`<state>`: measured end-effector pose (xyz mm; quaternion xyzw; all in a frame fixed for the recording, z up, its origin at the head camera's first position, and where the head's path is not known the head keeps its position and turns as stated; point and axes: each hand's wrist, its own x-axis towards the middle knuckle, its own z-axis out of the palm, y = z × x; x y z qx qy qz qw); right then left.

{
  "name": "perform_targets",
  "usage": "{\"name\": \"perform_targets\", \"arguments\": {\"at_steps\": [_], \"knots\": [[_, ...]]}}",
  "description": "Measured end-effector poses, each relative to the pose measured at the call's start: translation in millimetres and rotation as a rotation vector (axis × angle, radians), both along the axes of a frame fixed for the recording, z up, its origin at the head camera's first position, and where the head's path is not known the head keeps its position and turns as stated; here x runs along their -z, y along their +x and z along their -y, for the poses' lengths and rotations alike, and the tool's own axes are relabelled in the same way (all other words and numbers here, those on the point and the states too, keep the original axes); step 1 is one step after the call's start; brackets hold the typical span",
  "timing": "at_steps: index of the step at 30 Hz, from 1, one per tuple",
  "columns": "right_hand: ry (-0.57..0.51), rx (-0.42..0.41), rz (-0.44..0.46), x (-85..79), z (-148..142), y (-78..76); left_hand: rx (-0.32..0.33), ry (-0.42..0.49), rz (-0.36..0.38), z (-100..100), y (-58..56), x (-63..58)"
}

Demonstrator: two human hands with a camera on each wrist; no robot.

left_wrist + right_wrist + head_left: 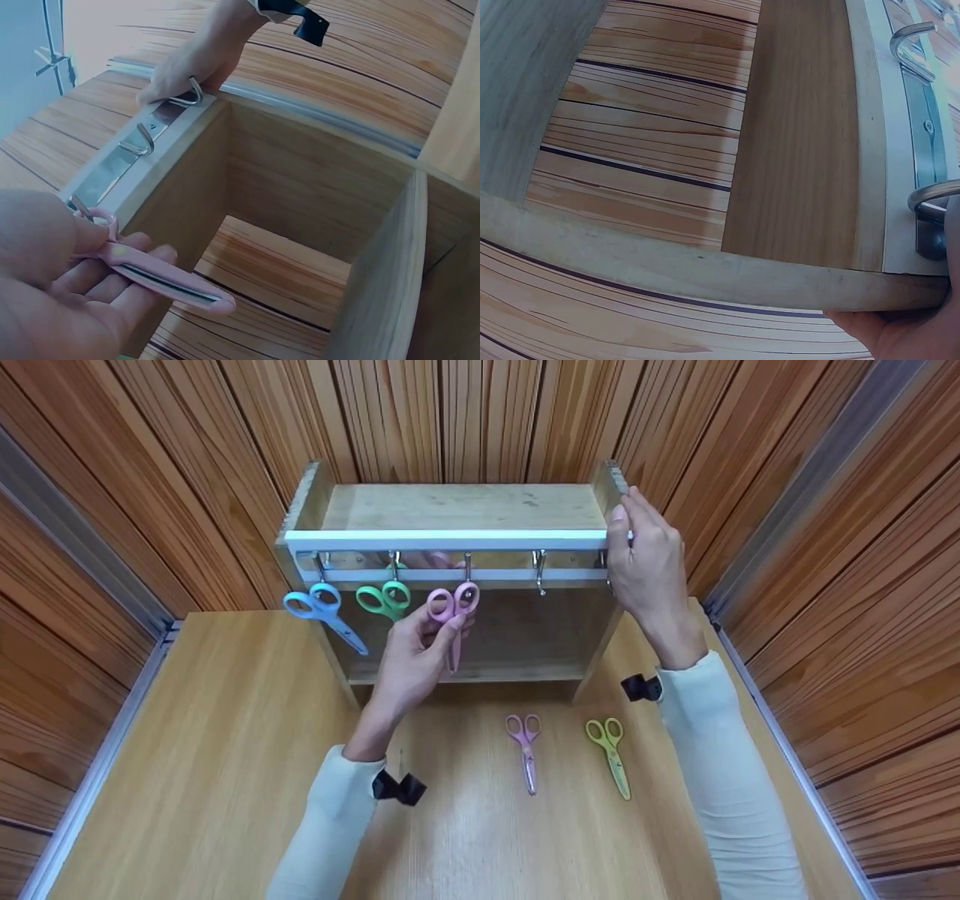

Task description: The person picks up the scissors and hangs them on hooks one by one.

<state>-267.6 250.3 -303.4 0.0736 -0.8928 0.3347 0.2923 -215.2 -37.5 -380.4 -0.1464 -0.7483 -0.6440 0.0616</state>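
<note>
My left hand (411, 656) pinches a pair of pink scissors (455, 651) just below the handle rings, thumb on top, with the covered blades pointing down. In the left wrist view, one ring of the pink scissors (169, 277) is at the tip of a metal hook (81, 208). Blue scissors (341, 626) and green scissors (388, 607) hang from the two hooks to the left. My right hand (651, 559) holds the right end of a wooden rack (465, 506), thumb toward the front and fingers along the outer side.
A white-edged hook rail (450, 540) spans the rack's front, with a bare hook (540, 574) right of the pink scissors. On the wooden table (225, 780) lie purple-pink scissors (528, 757) and yellow-green scissors (617, 765). Wood-patterned panels (480, 420) stand behind and at both sides.
</note>
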Motion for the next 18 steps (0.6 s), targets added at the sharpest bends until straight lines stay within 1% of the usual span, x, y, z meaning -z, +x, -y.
{"name": "perform_targets", "arguments": {"at_steps": [3, 6, 9, 13, 18], "knots": [[-0.004, -0.005, -0.003, 0.3, 0.5, -0.9, -0.023, -0.028, 0.005, 1.0, -3.2, 2.0], [-0.011, -0.006, 0.0, 1.5, 0.3, -0.4, -0.026, -0.039, 0.015, 2.1, -4.1, 3.9], [-0.013, -0.006, 0.006, 1.6, 0.1, 0.6, -0.03, -0.046, 0.02, 3.3, -3.2, 4.4], [-0.02, -0.01, 0.005, 0.8, 0.1, 1.1, -0.035, -0.052, 0.005, 4.5, -2.4, 4.7], [-0.02, -0.015, 0.002, 0.1, -0.2, 1.2, -0.04, -0.081, 0.01, 8.0, 3.5, 7.6]]}}
